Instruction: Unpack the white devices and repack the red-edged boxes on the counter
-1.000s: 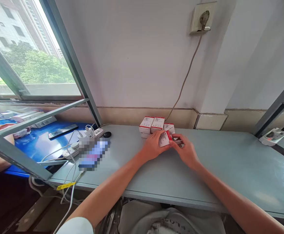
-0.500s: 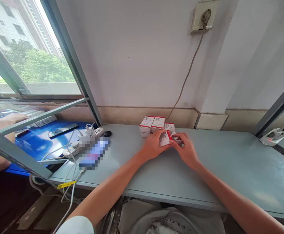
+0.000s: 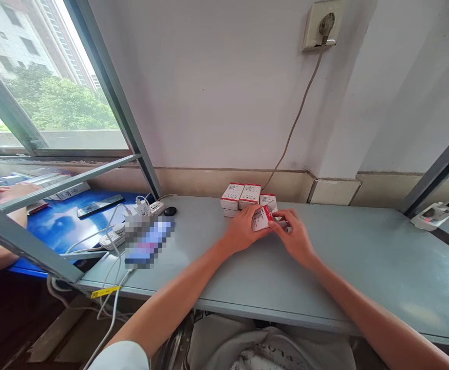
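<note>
My left hand [image 3: 242, 230] grips a small white box with a red end [image 3: 262, 218], held tilted just above the grey table [image 3: 363, 257]. My right hand [image 3: 294, 234] meets it from the right, fingers pinched at the box's red end, where something pale shows under the fingertips. Right behind the held box, several matching red-and-white boxes [image 3: 241, 195] stand stacked near the wall.
A power strip [image 3: 132, 222] with white plugs and cables, a blurred phone-like item [image 3: 147, 244] and a small black disc [image 3: 169, 211] lie at the table's left end. Another person's hand [image 3: 4, 192] is over the blue table beyond the metal frame. A device [image 3: 432, 215] sits far right.
My hands and the box have stayed almost still, shifting only slightly. The other person's hand at the far left has moved over the blue table.
</note>
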`<state>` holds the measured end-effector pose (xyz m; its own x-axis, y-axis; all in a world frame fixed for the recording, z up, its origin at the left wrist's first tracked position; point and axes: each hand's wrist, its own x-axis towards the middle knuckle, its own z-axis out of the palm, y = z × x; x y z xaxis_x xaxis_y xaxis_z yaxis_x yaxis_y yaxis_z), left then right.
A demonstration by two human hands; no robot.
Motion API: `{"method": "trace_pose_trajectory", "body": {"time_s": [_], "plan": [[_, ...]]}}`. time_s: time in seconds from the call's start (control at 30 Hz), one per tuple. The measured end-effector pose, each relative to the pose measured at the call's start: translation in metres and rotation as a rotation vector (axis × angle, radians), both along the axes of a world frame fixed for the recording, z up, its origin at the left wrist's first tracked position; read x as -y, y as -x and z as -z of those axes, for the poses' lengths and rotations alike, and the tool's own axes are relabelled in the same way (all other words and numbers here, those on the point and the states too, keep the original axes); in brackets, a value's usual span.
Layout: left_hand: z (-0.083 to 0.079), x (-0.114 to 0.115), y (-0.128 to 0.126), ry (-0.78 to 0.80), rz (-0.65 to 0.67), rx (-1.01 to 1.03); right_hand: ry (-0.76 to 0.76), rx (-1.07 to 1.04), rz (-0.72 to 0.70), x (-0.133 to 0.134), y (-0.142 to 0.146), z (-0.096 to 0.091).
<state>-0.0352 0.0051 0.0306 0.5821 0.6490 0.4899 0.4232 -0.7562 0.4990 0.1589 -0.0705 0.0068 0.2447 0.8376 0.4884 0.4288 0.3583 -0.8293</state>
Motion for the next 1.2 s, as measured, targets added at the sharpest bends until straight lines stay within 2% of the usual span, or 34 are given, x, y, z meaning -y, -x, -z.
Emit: {"method": "trace_pose_trajectory", "body": {"time_s": [1.2], "plan": [[-0.001,0.0005,-0.0004,-0.004,0.02,0.0,-0.012,0.02,-0.027,-0.0029,-0.0033,0.0029]]}}
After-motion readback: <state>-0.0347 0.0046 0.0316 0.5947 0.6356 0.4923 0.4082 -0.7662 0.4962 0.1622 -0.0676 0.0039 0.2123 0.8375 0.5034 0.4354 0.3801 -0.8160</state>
